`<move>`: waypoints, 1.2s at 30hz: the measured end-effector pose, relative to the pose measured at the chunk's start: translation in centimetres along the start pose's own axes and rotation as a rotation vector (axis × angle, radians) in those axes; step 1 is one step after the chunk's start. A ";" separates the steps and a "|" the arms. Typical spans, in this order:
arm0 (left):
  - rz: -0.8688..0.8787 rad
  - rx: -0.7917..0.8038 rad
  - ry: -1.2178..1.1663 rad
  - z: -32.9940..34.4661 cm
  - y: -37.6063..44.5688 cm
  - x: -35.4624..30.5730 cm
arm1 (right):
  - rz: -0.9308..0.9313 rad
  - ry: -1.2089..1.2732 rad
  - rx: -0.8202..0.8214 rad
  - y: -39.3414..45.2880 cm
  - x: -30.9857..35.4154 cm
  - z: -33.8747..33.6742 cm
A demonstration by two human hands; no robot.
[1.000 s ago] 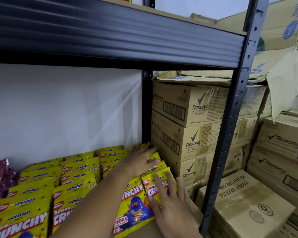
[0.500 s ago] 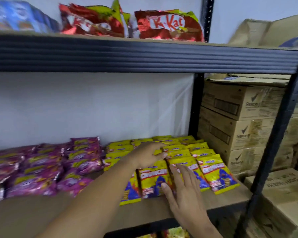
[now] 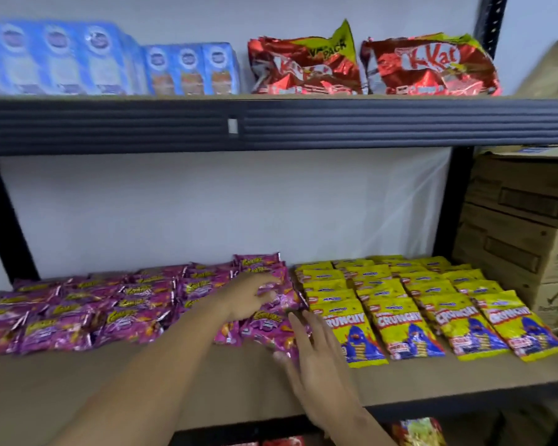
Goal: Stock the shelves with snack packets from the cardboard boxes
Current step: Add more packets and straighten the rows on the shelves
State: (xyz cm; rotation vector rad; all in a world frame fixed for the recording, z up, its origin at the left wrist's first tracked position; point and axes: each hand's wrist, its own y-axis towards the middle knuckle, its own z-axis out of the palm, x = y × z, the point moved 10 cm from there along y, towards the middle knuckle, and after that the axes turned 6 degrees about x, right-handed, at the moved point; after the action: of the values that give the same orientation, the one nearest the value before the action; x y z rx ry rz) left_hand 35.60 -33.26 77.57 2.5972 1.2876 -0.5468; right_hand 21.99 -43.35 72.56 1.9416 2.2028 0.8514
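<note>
Reaching onto the middle shelf (image 3: 78, 381), both hands work at the right end of the purple snack packets (image 3: 136, 310). The left hand (image 3: 248, 296) lies on the rearward purple packets, palm down, fingers bent over the foil; whether it actually grips a packet cannot be told through the blur. The right hand (image 3: 316, 355) sits nearer the shelf's front edge, fingers straight and spread, fingertips touching the front purple packet (image 3: 268, 323) where the purple group borders the yellow one. It holds nothing.

The purple packets cover the left and centre of the shelf in overlapping rows, somewhat untidy. The yellow snack packets (image 3: 432, 304), marked "Crunchy", lie just beside them to the right in four neat overlapping columns running from the back wall towards the front. A bare strip of brown shelf board shows in front of both groups.

On the upper shelf (image 3: 368, 123) stand blue cartons (image 3: 110, 62) at left and two red KitKat bags (image 3: 429, 66) at right. Stacked cardboard boxes (image 3: 522, 226) stand to the right, beyond the black upright (image 3: 445, 201) of the rack. Red packaging (image 3: 416, 431) shows on a lower level beneath the shelf, partly hidden.
</note>
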 end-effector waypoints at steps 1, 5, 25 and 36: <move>-0.012 0.007 -0.011 0.0 -0.3 1.1 | 0.020 -0.042 0.010 0.4 0.2 0.6; -0.009 0.017 -0.031 -0.2 -0.4 3.8 | 0.011 -0.192 0.105 2.4 0.6 3.3; -0.011 -0.012 0.144 -2.2 10.3 6.5 | 0.022 -0.243 0.012 11.2 0.1 8.1; -0.036 0.213 0.412 0.6 12.5 9.1 | 0.107 -0.221 -0.058 13.4 -0.6 10.8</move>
State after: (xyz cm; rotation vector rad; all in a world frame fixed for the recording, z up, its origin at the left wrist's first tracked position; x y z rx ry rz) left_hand 50.45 -34.44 73.40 2.9811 1.4634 -0.1611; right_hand 38.54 -39.68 69.41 2.0327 1.9456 0.6681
